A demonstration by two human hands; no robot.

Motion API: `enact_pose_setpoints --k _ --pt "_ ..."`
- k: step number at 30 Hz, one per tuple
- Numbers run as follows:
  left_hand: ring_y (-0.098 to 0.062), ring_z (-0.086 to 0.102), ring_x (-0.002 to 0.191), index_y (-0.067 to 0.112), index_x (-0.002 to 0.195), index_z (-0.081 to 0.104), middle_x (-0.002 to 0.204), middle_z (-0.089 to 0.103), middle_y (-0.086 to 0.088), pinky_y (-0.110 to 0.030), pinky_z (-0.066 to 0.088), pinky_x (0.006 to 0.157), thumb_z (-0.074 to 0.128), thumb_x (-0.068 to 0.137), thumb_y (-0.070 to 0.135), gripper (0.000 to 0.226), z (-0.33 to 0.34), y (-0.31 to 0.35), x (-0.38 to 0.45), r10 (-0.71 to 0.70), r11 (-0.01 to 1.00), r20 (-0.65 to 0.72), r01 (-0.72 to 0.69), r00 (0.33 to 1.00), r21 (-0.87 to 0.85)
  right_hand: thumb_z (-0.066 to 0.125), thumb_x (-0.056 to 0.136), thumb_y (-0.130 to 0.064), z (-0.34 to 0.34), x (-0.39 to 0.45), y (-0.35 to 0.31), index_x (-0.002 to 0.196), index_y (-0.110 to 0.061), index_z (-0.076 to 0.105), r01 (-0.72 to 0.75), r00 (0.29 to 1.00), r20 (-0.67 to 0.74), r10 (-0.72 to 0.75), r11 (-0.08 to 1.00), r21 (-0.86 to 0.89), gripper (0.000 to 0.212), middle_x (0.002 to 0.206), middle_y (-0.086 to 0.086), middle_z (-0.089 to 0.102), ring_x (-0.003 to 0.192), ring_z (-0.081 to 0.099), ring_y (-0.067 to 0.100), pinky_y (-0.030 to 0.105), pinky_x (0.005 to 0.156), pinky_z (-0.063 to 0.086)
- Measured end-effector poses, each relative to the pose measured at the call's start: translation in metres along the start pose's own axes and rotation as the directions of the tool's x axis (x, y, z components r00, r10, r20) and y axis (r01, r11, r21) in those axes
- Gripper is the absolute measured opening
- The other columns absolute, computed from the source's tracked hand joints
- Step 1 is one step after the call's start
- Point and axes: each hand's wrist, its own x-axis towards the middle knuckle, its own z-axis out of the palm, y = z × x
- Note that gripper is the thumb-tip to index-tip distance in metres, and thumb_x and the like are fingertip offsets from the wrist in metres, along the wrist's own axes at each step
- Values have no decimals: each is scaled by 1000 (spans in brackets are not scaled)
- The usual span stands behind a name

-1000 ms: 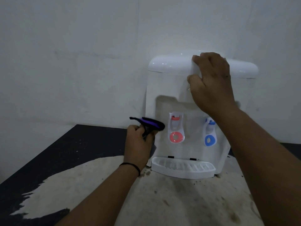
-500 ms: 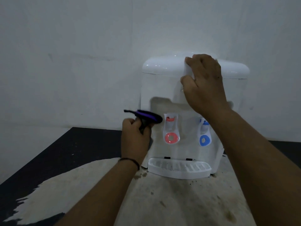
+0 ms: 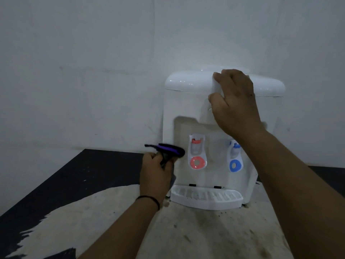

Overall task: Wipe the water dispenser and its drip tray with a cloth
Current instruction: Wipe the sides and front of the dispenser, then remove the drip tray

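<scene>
The left hand (image 3: 156,174) is gripping a spray bottle by its neck, fingers curled round it, with the black and purple spray head (image 3: 166,149) pointing at the lower left of the water dispenser (image 3: 186,109), just beside the recessed front. The right hand (image 3: 235,103) is resting on the dispenser's top front edge, fingers bent over the rounded lid and thumb lying against the front panel, as if steadying the unit. I am seeing no cloth in either hand or anywhere on the surface (image 3: 186,230).

I am judging this as the wetting step, ahead of any wiping: the sprayer is aimed and the body is being braced. The next move is calling for a squeeze of the trigger across the front, then a swap to a cloth.

Out from the left hand, the red tap (image 3: 197,156) is standing just to its right and the blue tap (image 3: 235,159) beyond that, partly behind the right forearm. The drip tray (image 3: 205,200) is sitting below both taps, just beside the left wrist, still clipped to the base.
</scene>
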Motion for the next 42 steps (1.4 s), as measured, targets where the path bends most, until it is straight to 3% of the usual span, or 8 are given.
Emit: enact_pose_setpoints --k 4,8,18,27,32,36,40,42 --pt "-2 43 52 21 54 43 69 49 -12 -4 32 48 65 86 20 39 -5 -4 -3 -53 998 58 55 997 -42 41 80 -19 -2 0 -1 123 -9 50 -14 1000 17 14 1000 12 45 125 7 47 120 37 22 45 111 21" --pt "-4 43 57 25 53 39 65 48 -6 -7 33 51 62 88 17 43 -21 30 14 46 997 -75 -51 996 -64 39 83 -22 -6 0 -1 128 -10 47 -29 997 67 27 999 23 47 131 6 44 124 33 20 41 113 20" --pt "-12 56 67 14 75 57 75 57 -8 -11 37 55 64 84 25 16 -27 60 41 177 981 -120 -184 977 -57 35 98 -34 -24 -7 4 144 -22 29 41 966 256 -45 999 22 48 155 -3 17 143 4 9 22 111 -7" --pt "-15 59 73 16 87 58 91 59 -8 -25 47 58 75 69 44 37 -7 52 46 -62 998 -130 59 989 -30 31 100 -18 -28 -3 8 140 -15 38 -28 967 255 -11 988 150 41 152 -4 26 140 12 4 14 108 -5" --pt "-15 61 74 12 85 60 88 63 -8 -19 44 54 78 72 33 31 -2 43 29 -182 977 -92 170 979 -125 31 99 -19 -31 -1 7 140 -17 38 -59 960 281 9 984 169 41 152 -6 26 140 12 2 13 106 -5" --pt "-13 60 70 16 77 59 88 62 -12 -20 47 58 72 73 37 25 -6 50 39 -86 991 -152 69 985 -115 33 99 -20 -29 -2 6 140 -17 37 -67 961 277 18 983 169 42 153 -5 26 140 11 3 15 108 -5" --pt "-8 48 58 17 63 49 76 55 -15 -11 31 50 69 78 24 26 -20 68 63 102 995 -193 -99 976 25 35 98 -20 -27 -1 6 141 -16 37 -63 964 267 20 986 157 43 153 -4 26 141 11 4 16 108 -5" --pt "-14 52 57 12 60 53 69 59 -14 -18 35 48 70 78 21 26 -21 64 58 38 999 -134 -39 990 -1 35 98 -19 -27 -1 5 140 -16 37 -72 964 264 25 983 168 42 152 -4 26 140 12 4 16 108 -5"
